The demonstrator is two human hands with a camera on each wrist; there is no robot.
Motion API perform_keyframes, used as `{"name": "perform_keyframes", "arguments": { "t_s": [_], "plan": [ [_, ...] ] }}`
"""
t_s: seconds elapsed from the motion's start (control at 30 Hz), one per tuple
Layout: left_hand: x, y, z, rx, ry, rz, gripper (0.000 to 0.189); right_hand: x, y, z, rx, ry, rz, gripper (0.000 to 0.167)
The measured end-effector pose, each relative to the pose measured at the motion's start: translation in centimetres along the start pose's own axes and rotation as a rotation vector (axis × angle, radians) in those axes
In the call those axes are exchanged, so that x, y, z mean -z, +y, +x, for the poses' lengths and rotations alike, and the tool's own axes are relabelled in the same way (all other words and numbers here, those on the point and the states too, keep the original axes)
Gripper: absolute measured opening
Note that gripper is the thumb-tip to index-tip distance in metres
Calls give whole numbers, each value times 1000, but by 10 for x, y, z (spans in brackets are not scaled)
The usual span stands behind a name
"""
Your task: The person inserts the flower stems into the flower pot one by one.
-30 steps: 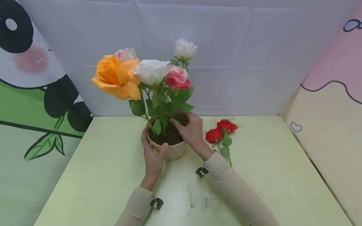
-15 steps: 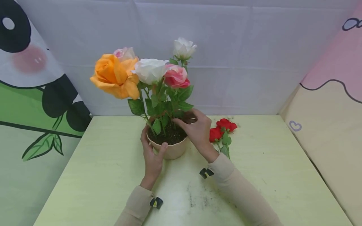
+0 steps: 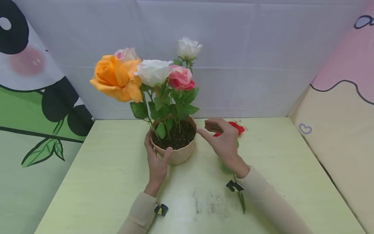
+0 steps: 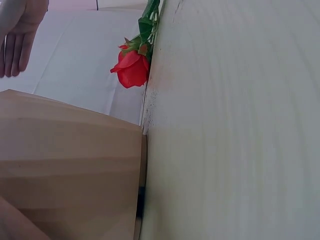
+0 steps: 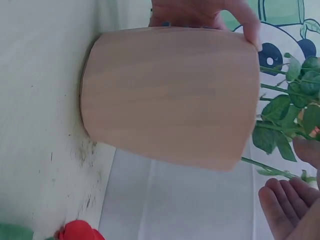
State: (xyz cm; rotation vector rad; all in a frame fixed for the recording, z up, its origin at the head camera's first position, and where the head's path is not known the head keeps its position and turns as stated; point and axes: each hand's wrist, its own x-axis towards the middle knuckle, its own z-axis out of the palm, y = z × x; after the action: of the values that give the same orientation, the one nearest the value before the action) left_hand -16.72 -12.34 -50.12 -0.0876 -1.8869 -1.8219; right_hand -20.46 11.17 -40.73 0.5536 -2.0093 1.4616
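A beige flower pot [image 3: 180, 156] stands upright with dark soil [image 3: 181, 138] in it. In the pot are an orange rose [image 3: 112, 78], white roses [image 3: 153, 72] and pink roses [image 3: 181, 78] with leafy green stems. My left hand [image 3: 156, 165] holds the pot's left side, thumb at the front rim. My right hand [image 3: 225, 143] hovers just right of the pot, fingers loosely bent and holding nothing. Below it lie red roses [image 3: 237, 127], partly hidden by that hand. In the right wrist view the pot [image 5: 170, 100] fills the middle.
The pale table [image 3: 102, 182] has dark soil specks [image 3: 211, 204] near its front. A green stem [image 3: 242, 201] pokes out beyond the right sleeve. A light cloth wall [image 3: 248, 65] rises behind, with printed panels [image 3: 336, 130] at both sides.
My right hand has drawn back from the soil and moved right, over the red roses. The left hand stays on the pot. The view has shifted slightly.
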Motion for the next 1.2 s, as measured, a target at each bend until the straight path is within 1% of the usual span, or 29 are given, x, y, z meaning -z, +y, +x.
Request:
{"name": "perform_keyframes", "arguments": {
  "t_s": [0.13, 0.37, 0.53, 0.83, 0.93, 1.03, 1.13, 1.2],
  "plan": [
    [-1, 0, 0, -2, 0, -6, 97, 21, 0, -8, -12, 9, -17, 37],
    [0, -1, 0, -2, -2, -11, 95, 45, 3, -19, 22, 20, -31, 34],
    [1, -1, 0, 5, -7, -11, 95, 56, 9, -28, 31, -1, -76, 36],
    [2, -1, -1, 7, -2, -13, 96, 69, 18, -43, -2, -48, -169, 37],
    [2, 0, -1, 7, 2, -13, 97, 73, 20, -49, -23, -61, -189, 38],
    [1, 0, -1, 5, 2, -14, 97, 82, 23, -55, -60, -77, -227, 37],
    [1, 0, -1, 3, 2, -10, 97, 94, 29, -61, -126, -95, -283, 36],
    [1, 0, -1, 2, 3, -9, 97, 102, 34, -65, -182, -126, -332, 36]
  ]
}}
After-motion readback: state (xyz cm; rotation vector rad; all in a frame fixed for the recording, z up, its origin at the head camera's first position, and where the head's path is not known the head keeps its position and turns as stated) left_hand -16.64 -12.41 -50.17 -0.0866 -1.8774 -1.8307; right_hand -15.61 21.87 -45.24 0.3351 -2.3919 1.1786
